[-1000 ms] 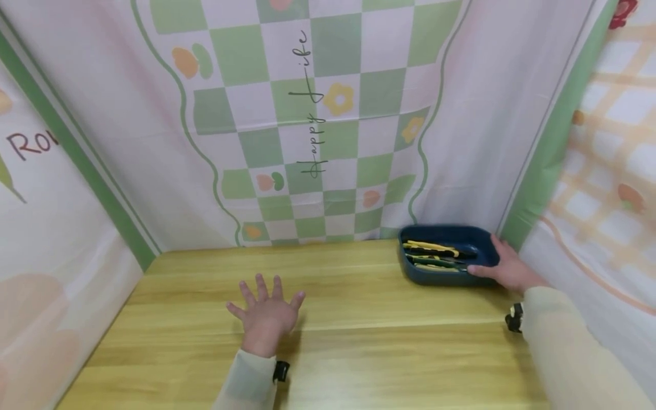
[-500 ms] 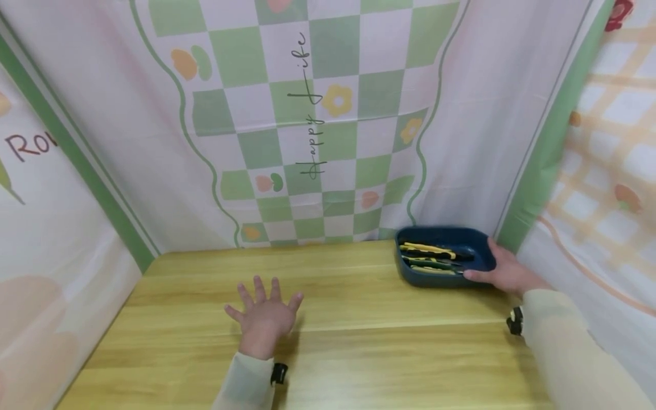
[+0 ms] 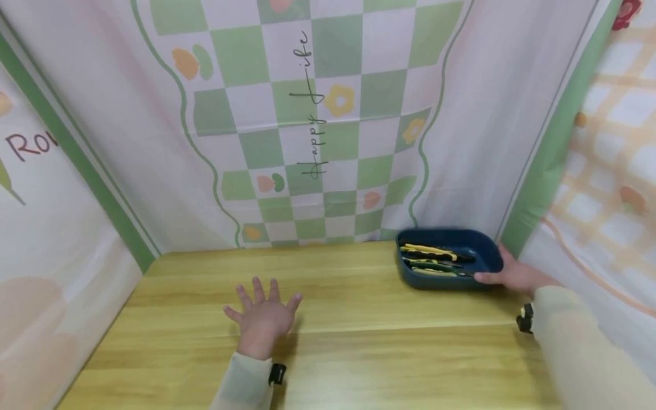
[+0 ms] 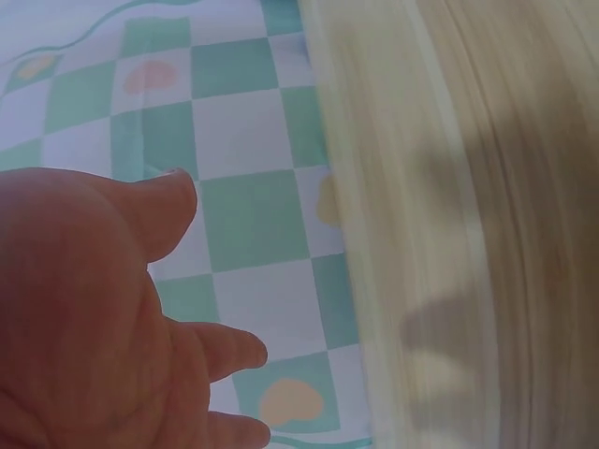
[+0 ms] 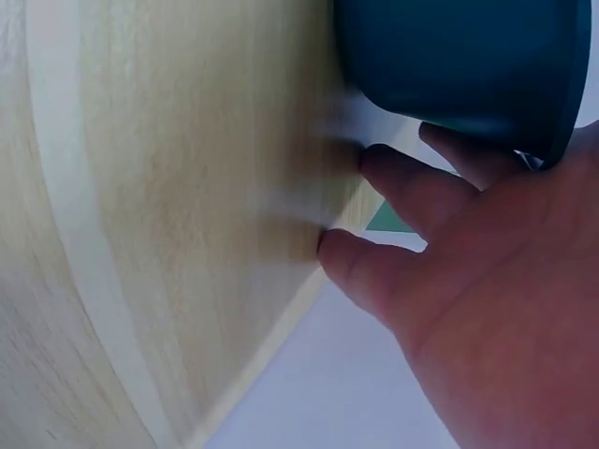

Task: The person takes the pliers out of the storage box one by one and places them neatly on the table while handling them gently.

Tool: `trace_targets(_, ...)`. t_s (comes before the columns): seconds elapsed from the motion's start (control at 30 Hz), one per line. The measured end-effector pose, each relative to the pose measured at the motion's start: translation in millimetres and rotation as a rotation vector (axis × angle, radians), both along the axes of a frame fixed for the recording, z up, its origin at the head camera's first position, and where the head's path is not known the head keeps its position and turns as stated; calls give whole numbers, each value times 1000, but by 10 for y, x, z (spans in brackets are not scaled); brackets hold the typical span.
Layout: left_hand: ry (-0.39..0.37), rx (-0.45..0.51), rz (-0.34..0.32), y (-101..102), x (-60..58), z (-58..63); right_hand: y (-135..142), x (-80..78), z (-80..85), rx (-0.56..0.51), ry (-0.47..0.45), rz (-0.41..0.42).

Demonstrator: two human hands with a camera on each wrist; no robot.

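Observation:
A dark blue rectangular bin stands at the table's back right. Inside it lie several slim tools with yellow, black and green parts, side by side toward its left end; their exact kind does not show. My right hand is at the bin's right end, thumb at the front corner. In the right wrist view, its fingers spread beside the bin's outer wall, two fingertips right at the tabletop. My left hand is held over the table's left middle, fingers spread straight, holding nothing.
The wooden table runs back to a green-and-white checked curtain that stands right behind the bin. Fabric side walls close in the left and right, the right curtain being near the right arm. Each wrist carries a small black device.
The right hand has shifted slightly right, its thumb drawn back from over the bin's rim to the corner. The bin has moved little. The left hand stays spread in nearly the same place.

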State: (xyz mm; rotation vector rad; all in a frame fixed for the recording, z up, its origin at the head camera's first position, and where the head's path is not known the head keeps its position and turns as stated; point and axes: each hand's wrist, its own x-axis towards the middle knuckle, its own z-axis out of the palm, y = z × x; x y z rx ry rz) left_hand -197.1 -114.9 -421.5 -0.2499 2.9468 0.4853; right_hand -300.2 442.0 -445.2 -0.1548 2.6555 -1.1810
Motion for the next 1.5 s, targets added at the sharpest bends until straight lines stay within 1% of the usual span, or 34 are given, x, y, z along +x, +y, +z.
trace_targets(0.23,8,-39,18,-15,-11,5,-8,-13,49,-16,24,21)
trace_targets(0.43,6,-38,9,-3,-9,11,-62,33,97,13,-15,6)
trace_targets(0.6,11,-50,-2,7,4,8,-173,87,114,15,-20,29)
trace_targets(0.73,12,-46,-3,23,16,1,-216,97,71,-20,-15,34)
trace_targets(0.87,8,-40,0,35,14,-11,-249,114,58,-72,-12,27)
trace_targets(0.93,5,-43,-1,32,11,-16,-277,125,66,-75,-14,20)
trace_targets(1.1,-9,-43,2,25,4,-26,-341,149,68,-57,-50,-9)
trace_targets(1.2,-9,-39,2,20,7,-29,-388,167,84,-37,-63,-2)
trace_targets(1.33,-2,-36,0,10,9,-40,-446,184,102,-7,-102,-6)
trace_targets(1.5,-3,-35,4,1,10,-30,-506,206,105,-2,-124,-13)
